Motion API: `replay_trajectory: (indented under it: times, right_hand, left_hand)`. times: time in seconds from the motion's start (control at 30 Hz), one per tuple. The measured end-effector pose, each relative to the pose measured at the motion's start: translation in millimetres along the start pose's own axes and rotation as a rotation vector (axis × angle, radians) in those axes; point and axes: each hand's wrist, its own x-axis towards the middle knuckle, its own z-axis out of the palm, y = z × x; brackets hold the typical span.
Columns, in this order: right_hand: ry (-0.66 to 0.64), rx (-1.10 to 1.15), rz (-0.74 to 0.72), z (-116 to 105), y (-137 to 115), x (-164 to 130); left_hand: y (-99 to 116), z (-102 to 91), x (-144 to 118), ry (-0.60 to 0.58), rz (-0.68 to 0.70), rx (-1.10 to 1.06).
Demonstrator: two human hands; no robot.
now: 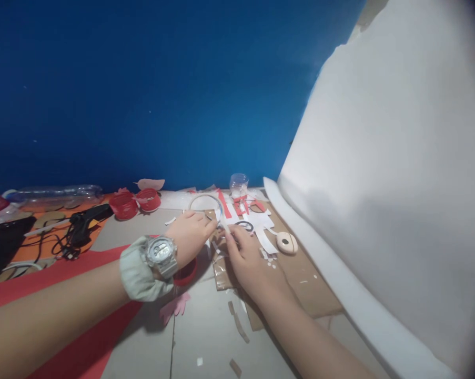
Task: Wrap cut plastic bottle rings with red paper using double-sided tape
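My left hand [192, 235], below a wrist with a clear watch [161, 252] and a pale green scrunchie [137, 271], has its fingers closed at a pale ring that looks like a roll of tape [205, 197]. Close beside it, my right hand [247, 260] pinches a whitish strip [223, 220] at the roll's right side between thumb and fingers. The fingers partly hide the roll. Under my left wrist lies a red ring [187, 273], partly covered. A pink paper cutout [174, 307] is on the tiled floor nearer to me.
Brown cardboard [312, 287] carries paper scraps, red cutouts [247, 205] and a cream rounded device [286, 242]. Left are a black glue gun [83, 223], red cups [123, 205], a plastic bottle [59, 193] and red paper [91, 273]. White sheeting [395, 158] rises at the right; a blue wall [162, 95] stands behind.
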Motion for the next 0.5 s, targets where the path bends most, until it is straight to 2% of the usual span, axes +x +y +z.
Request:
replay_trajectory:
  times: [0.17,0.33,0.5]
  right_hand:
    - [0.051,0.006,0.006,1.0,3.8,0.5]
    - [0.005,0.016,0.011,1.1,5.4,1.2]
    - [0.041,0.004,0.014,1.7,6.1,0.3]
  left_hand:
    - [-4.2,-3.7,2.7,0.004,-0.004,-0.019]
    - [-4.0,-3.1,2.1,-0.001,-0.005,-0.024]
    - [-4.6,-0.1,0.2,0.003,-0.028,-0.017]
